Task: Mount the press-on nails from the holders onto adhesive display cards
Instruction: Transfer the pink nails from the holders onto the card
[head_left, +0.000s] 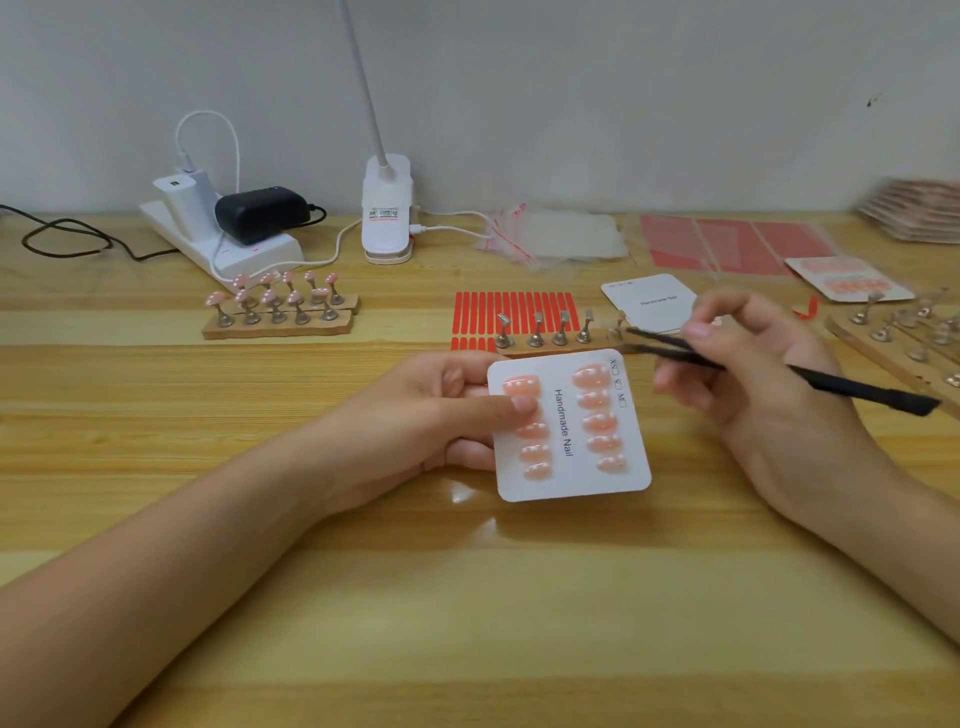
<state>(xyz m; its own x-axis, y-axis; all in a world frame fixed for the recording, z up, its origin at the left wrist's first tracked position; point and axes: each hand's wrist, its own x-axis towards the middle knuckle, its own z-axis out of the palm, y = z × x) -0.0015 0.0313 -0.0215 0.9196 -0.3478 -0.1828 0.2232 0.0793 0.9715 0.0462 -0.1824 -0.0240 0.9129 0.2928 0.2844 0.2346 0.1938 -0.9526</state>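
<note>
Head view: nearest, left hand (441, 410) gripping a white display card (571, 426) printed "Handmade Nail", thumb pressed on the upper left of its face, fingers curled underneath. Card raised just over the wooden table (363, 597), carrying two columns of pink press-on nails (597, 421) with white dots, one column either side of the print. Right hand (737, 364) beside the card's upper right corner, pinching black tweezers (769, 366), tips pointing left toward the row of holders. Just behind the card, a wooden strip with bare metal holders (545, 335), no nails on them. Behind that strip, a sheet of red adhesive strips (514, 309) lying flat. Second blank card (649, 301) beyond the right hand's fingers. Further left, two wooden strips of holders still loaded with pink nails (280, 301). Far right, blurred: more holders on a wooden strip (904, 332), a finished card (847, 278), red sheets (727, 241). Along the wall: white power strip (228, 244) with chargers, clip lamp (387, 208), clear bags (566, 236)
</note>
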